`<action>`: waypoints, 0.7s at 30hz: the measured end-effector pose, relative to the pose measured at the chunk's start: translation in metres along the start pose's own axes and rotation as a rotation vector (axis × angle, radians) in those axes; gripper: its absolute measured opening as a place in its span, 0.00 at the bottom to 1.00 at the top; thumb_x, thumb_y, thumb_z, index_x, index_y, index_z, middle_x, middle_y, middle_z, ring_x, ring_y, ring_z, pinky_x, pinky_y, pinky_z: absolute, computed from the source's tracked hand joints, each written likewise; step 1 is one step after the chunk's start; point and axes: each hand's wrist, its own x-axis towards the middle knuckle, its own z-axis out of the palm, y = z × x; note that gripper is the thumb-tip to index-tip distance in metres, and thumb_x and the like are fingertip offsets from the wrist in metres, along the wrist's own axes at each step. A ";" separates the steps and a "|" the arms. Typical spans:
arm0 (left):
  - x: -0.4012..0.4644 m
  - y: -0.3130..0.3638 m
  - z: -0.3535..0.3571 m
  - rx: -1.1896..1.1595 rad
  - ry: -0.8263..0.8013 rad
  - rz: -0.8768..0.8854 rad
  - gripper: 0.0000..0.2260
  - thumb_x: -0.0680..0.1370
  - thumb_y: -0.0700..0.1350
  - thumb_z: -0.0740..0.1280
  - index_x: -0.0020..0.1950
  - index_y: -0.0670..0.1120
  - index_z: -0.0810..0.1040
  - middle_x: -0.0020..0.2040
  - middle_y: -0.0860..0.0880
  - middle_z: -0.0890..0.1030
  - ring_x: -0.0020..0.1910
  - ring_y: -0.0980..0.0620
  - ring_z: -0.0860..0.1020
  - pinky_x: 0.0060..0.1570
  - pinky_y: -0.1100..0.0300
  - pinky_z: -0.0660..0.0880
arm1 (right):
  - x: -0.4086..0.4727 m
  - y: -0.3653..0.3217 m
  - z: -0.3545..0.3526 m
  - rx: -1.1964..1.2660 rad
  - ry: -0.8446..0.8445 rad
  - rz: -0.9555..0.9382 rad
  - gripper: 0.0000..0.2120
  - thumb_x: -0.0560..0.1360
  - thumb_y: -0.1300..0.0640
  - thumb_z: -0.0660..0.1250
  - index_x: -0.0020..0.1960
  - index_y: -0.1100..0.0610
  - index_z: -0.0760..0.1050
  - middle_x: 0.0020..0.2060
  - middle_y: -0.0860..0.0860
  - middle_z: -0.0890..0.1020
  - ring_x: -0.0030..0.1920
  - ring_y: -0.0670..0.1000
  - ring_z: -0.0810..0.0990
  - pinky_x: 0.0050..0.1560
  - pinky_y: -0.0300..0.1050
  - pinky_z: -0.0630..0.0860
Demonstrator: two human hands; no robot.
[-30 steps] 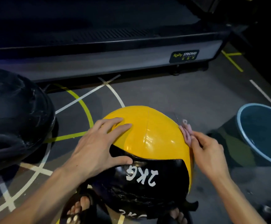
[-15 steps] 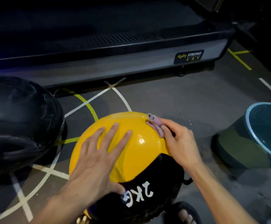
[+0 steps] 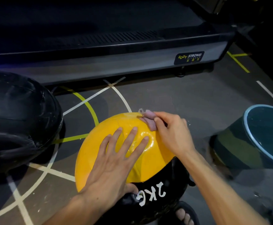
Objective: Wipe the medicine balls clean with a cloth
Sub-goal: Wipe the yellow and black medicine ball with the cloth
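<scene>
Here, from left to right, I see: a black ball [image 3: 17,120] at far left; my left hand [image 3: 114,161] lying flat, fingers spread, on the yellow-and-black medicine ball [image 3: 148,159] at centre; my right hand [image 3: 173,133] pinching a pale cloth [image 3: 148,119], possibly damp, against its far side; a blue-rimmed basin [image 3: 262,137] at right.
</scene>
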 end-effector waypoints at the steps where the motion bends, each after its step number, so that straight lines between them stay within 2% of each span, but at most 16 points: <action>1: 0.000 0.001 0.000 -0.003 -0.003 0.007 0.68 0.49 0.76 0.77 0.83 0.54 0.57 0.82 0.44 0.61 0.77 0.33 0.64 0.72 0.38 0.61 | -0.002 0.000 0.000 0.006 -0.002 -0.007 0.14 0.82 0.55 0.63 0.62 0.44 0.83 0.55 0.38 0.85 0.56 0.39 0.81 0.57 0.31 0.73; 3: 0.002 0.003 0.000 -0.011 -0.021 0.023 0.67 0.50 0.75 0.78 0.83 0.55 0.57 0.83 0.44 0.60 0.78 0.33 0.63 0.72 0.37 0.62 | -0.009 0.017 -0.009 0.009 0.036 0.078 0.13 0.82 0.54 0.63 0.60 0.42 0.83 0.52 0.37 0.85 0.53 0.38 0.81 0.53 0.33 0.74; 4: 0.005 0.006 -0.003 -0.026 -0.039 0.035 0.66 0.51 0.74 0.78 0.84 0.55 0.56 0.83 0.44 0.58 0.78 0.32 0.61 0.73 0.37 0.60 | -0.012 0.030 -0.017 -0.015 0.057 0.144 0.13 0.82 0.54 0.63 0.60 0.42 0.83 0.51 0.38 0.85 0.52 0.40 0.82 0.52 0.37 0.75; 5: 0.008 0.009 -0.007 -0.035 -0.063 0.047 0.65 0.54 0.73 0.79 0.84 0.56 0.52 0.84 0.44 0.54 0.80 0.32 0.56 0.75 0.37 0.56 | -0.015 0.043 -0.024 -0.048 0.061 0.212 0.13 0.82 0.54 0.63 0.60 0.43 0.83 0.51 0.42 0.86 0.51 0.44 0.83 0.52 0.42 0.77; 7: 0.019 0.018 -0.013 -0.045 -0.035 0.085 0.62 0.64 0.69 0.77 0.83 0.59 0.37 0.84 0.47 0.38 0.81 0.33 0.40 0.77 0.35 0.44 | -0.016 0.058 -0.037 -0.081 0.035 0.326 0.12 0.82 0.54 0.63 0.60 0.45 0.83 0.50 0.49 0.87 0.49 0.49 0.83 0.52 0.48 0.79; 9: 0.028 0.024 -0.017 -0.031 -0.027 0.095 0.59 0.70 0.66 0.75 0.80 0.60 0.29 0.81 0.49 0.29 0.79 0.35 0.31 0.76 0.37 0.36 | -0.006 0.052 -0.039 -0.089 0.020 0.323 0.12 0.82 0.54 0.63 0.59 0.46 0.84 0.51 0.49 0.87 0.53 0.51 0.83 0.53 0.47 0.78; 12: 0.033 0.023 -0.019 -0.006 -0.026 0.099 0.59 0.71 0.66 0.74 0.79 0.60 0.28 0.81 0.50 0.29 0.79 0.37 0.31 0.76 0.38 0.35 | 0.013 0.015 -0.027 -0.074 -0.033 0.137 0.13 0.81 0.56 0.64 0.58 0.44 0.84 0.53 0.43 0.86 0.56 0.44 0.82 0.53 0.39 0.74; 15: 0.027 0.009 -0.013 -0.023 0.009 0.096 0.58 0.70 0.67 0.74 0.79 0.61 0.30 0.82 0.51 0.30 0.80 0.39 0.31 0.77 0.41 0.35 | 0.017 -0.005 -0.016 -0.067 -0.104 -0.012 0.13 0.81 0.57 0.64 0.58 0.44 0.84 0.53 0.40 0.86 0.55 0.40 0.82 0.58 0.38 0.75; 18: 0.022 -0.008 -0.005 -0.051 0.052 0.168 0.60 0.65 0.70 0.75 0.82 0.62 0.36 0.84 0.52 0.36 0.82 0.40 0.35 0.76 0.45 0.35 | 0.019 0.027 -0.025 -0.147 -0.079 0.088 0.12 0.81 0.54 0.63 0.58 0.45 0.84 0.52 0.45 0.87 0.56 0.48 0.83 0.57 0.46 0.77; 21: 0.018 -0.022 0.001 -0.054 0.091 0.224 0.60 0.62 0.73 0.74 0.84 0.60 0.43 0.85 0.52 0.42 0.83 0.43 0.41 0.79 0.47 0.41 | 0.007 0.051 -0.034 -0.152 -0.063 0.209 0.12 0.82 0.54 0.62 0.58 0.46 0.84 0.47 0.49 0.88 0.48 0.51 0.84 0.54 0.54 0.80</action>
